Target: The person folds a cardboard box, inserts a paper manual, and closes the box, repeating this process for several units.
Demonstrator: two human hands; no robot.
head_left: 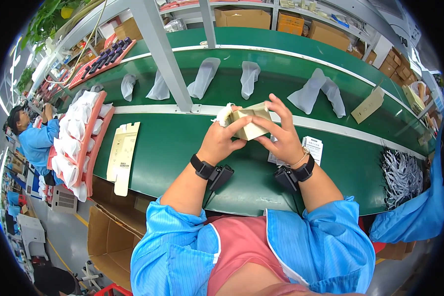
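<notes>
Over the green bench (177, 143) I hold a small cream cardboard box (251, 131), partly folded, between both hands. My left hand (218, 140) grips its left side, thumb along the near edge. Something white and crumpled (224, 114) shows at the left fingers; I cannot make out whether it is a wrap or a separate thing. My right hand (284, 135) pinches the box's right side, with one finger raised above it. Printed leaflets (313, 148) lie partly behind my right wrist. Flat cream box blanks (123, 158) lie to the left on the bench.
Stacked pink trays (86, 148) of white-wrapped items stand at left. Beyond a metal post (163, 54), translucent bagged items (204, 79) and a cream box (368, 105) sit on the green conveyor. Bundled cables (402, 177) lie right. A co-worker (37, 130) stands far left; an open carton (111, 237) below.
</notes>
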